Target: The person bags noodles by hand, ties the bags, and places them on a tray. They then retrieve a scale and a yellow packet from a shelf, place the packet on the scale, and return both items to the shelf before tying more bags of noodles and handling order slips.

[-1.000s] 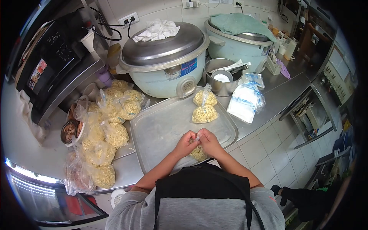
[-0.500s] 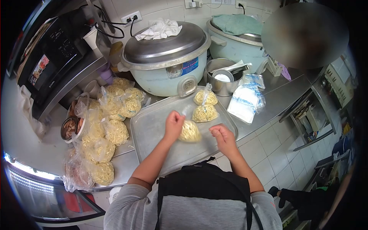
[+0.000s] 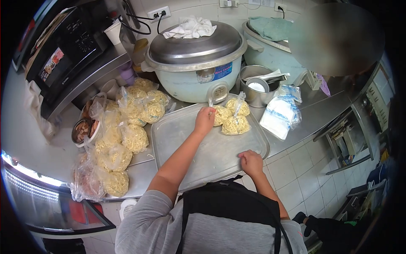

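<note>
My left hand [image 3: 205, 120] is closed around the gathered neck of a clear bag of yellow noodles [image 3: 221, 115] at the back of the metal tray [image 3: 198, 162]. This bag touches two other knotted noodle bags, one behind [image 3: 240, 107] and one in front [image 3: 236, 125]. Over the tray's front right edge is my right hand [image 3: 251, 162], its fingers curled in with nothing showing in them. To the left of the tray is a heap of more noodle bags [image 3: 134, 137].
Behind the tray stands a large rice cooker [image 3: 194, 80], with a second cooker [image 3: 268, 55] to its right. A metal pot [image 3: 259, 99] and a stack of plastic bags [image 3: 277, 116] are at the right. Bowls of meat [image 3: 81, 130] and a microwave [image 3: 63, 53] are on the left.
My left hand has carried the noodle bag back and right, up against the other two bags. My right hand has drawn slightly down and right, and the view has shifted a little.
</note>
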{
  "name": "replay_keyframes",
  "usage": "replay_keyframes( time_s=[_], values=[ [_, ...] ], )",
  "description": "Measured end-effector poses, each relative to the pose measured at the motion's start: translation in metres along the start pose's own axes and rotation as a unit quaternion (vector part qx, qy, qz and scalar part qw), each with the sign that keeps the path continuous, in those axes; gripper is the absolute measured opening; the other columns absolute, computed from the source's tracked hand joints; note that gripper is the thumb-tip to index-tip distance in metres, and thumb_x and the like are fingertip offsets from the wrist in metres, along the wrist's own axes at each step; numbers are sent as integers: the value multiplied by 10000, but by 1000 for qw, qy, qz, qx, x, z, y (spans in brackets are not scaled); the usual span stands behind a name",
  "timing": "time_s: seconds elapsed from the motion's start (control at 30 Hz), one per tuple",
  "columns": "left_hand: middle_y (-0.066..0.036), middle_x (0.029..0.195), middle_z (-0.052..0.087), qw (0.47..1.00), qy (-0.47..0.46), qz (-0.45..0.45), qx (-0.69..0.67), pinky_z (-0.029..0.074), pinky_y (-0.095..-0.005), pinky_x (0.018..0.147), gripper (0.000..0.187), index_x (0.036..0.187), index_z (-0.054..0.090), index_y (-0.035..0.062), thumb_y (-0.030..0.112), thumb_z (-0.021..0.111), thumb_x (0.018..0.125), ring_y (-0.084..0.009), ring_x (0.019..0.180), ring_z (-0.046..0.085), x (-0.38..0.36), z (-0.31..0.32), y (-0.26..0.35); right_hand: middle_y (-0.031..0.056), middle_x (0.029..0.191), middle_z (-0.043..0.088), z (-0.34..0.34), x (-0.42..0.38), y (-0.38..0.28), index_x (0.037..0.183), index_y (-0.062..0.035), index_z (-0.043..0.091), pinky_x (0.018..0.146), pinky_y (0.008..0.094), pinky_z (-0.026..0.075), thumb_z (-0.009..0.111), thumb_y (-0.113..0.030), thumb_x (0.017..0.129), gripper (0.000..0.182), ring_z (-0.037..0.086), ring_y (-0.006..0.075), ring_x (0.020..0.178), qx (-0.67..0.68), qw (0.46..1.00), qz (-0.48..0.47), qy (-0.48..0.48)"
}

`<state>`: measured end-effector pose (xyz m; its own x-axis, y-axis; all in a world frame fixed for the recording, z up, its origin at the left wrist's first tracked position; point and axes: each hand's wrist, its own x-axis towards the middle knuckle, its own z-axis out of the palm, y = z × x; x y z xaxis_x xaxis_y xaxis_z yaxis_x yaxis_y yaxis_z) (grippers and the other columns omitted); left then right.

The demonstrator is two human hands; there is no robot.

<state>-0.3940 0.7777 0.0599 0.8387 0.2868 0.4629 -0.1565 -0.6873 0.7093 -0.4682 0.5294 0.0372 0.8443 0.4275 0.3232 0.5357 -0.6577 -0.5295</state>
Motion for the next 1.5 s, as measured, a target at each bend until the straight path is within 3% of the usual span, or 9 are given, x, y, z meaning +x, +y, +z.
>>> replay_keyframes(
  time_s=[0.23,0.37,0.53,0.67,0.87,0.97,1.07,1.3,1.5],
  values=[
    [-70,731,581,958,18,-218,-184,434,-257,577,98,835,568,23,66,522,760,-128,656,538,3,4,-9,67,666,564,-2,1,-4,695,-120,615,596,374,406,519,-106,665,102,545,252,648,-10,1000,-3,-6],
    [-60,833,535,916,-33,-230,-328,441,-219,574,267,1006,476,-7,66,528,755,-106,684,523,1,-15,0,74,677,571,0,2,-2,710,-114,618,592,371,405,524,-120,687,96,547,252,648,12,1000,-24,-2],
    [-181,1113,368,953,287,-91,-26,347,-349,845,539,1157,333,4,47,591,686,-265,977,405,-8,-71,-48,83,665,571,3,0,1,707,-103,613,584,366,406,532,-131,704,86,548,258,643,23,999,-25,7],
    [-265,1150,270,873,436,-195,98,276,-403,895,645,1226,262,17,19,559,654,-372,1027,325,-8,-140,-65,91,655,567,1,1,0,690,-90,606,576,372,409,546,-151,710,88,546,265,632,13,999,-29,4],
    [-208,1014,436,890,293,-115,330,322,-418,840,473,1115,451,98,104,583,661,-355,947,399,12,-205,-80,96,646,562,-1,3,-3,673,-84,602,569,379,411,553,-173,706,107,545,271,625,2,1000,-29,-2],
    [-166,948,499,914,100,-151,364,361,-427,782,228,902,567,93,92,551,675,-354,905,437,14,-226,-86,95,650,562,0,1,-3,670,-85,602,572,379,416,551,-181,706,114,545,275,627,-4,1000,-29,-8],
    [-139,866,528,950,88,-72,291,383,-407,738,57,735,553,46,76,542,687,-326,855,469,19,-232,-57,96,647,557,-5,4,-5,682,-79,606,584,370,427,549,-179,709,118,543,270,626,16,1000,-10,-23],
    [-104,724,516,940,105,273,174,388,-404,663,70,678,510,35,83,555,653,-303,737,487,8,-182,53,118,828,535,-18,21,-26,891,-24,559,588,317,439,581,-93,691,213,538,200,657,266,958,47,-92],
    [-50,661,514,937,-152,311,42,369,-362,662,58,704,539,99,122,581,672,-251,666,505,-50,-114,87,115,892,505,-53,37,-110,998,-34,492,574,312,433,573,-48,665,343,529,220,656,263,956,-118,46]
  ],
)
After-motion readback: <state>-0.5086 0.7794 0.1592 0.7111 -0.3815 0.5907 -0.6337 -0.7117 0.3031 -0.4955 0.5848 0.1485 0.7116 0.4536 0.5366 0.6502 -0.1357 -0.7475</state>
